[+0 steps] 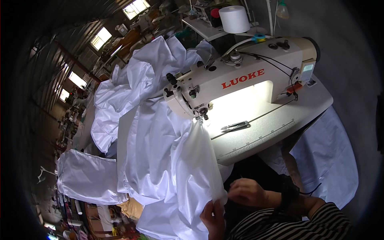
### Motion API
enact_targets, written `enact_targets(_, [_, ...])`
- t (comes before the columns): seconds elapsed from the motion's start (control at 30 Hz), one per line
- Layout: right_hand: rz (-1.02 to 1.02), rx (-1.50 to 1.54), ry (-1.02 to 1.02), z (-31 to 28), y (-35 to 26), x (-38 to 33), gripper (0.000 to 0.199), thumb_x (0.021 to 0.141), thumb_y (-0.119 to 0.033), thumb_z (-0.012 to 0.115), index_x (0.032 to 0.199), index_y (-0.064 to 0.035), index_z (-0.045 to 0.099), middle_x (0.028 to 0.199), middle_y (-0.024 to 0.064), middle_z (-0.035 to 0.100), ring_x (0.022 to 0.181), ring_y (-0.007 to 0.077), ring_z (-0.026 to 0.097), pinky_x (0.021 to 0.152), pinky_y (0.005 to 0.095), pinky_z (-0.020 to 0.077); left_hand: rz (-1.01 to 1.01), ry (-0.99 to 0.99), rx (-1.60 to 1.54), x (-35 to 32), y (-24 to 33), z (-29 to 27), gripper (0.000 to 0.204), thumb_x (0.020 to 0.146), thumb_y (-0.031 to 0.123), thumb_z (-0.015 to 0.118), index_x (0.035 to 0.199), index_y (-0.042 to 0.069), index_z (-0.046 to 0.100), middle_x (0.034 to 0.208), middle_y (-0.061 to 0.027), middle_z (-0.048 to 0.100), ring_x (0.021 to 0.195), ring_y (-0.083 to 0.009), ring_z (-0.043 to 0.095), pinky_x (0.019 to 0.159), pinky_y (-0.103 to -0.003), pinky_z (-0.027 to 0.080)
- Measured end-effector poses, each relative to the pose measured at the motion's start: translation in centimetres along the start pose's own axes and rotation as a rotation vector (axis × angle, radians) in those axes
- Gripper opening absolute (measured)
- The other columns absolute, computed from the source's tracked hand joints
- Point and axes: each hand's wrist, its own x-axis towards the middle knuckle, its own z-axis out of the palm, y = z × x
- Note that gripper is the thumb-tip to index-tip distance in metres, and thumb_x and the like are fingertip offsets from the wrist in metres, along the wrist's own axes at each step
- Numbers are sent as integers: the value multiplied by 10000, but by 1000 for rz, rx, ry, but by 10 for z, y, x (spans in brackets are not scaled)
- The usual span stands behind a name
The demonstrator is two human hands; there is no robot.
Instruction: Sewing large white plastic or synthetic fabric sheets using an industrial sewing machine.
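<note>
- Mostly white fabric: thin, slightly shiny, heavily creased, draped from the needle area at frame centre down to the lower middle, bunched in long folds.
- More of the same cloth is piled at upper centre behind the sewing machine and spills left over the table edge; a separate white piece hangs at lower left.
- One strip of fabric runs taut from under the presser foot down to the hands, narrow at top, wider at bottom.
- Left hand, bottom centre: fingers pinched shut on the lower edge of the fabric.
- Right hand, just right of it: curled closed against the same fabric edge; exact grip hard to see, fingers partly hidden.
- Hands sit close together, near touching, both at the fabric's lower end.
- Machine is cream-white with red lettering, lamp lit, bright patch on the table under the arm.
- Small thread snips lie on the table right of the needle, apart from the fabric.
- White thread cone at top centre behind the machine.
- Striped sleeve at lower right.
</note>
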Motion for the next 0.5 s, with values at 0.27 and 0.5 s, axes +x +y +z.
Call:
enact_targets(0.27, [657,937,64,163,49,-9,213,995,-113,595,1163,5,652,1053,92,681,965,227,669,916,326,531,656,-278,110,38,14,-11,55,848,22,694,872,34,647,693,-134,618,574,-313,634,511,-397,492])
enact_targets(0.5, [597,782,-723,138,68,-32,241,1019,-142,550,1172,10,657,1022,114,700,988,223,671,928,322,529,593,-311,330,26,-7,-23,44,902,39,664,930,71,650,708,-106,616,601,-313,617,519,-420,484])
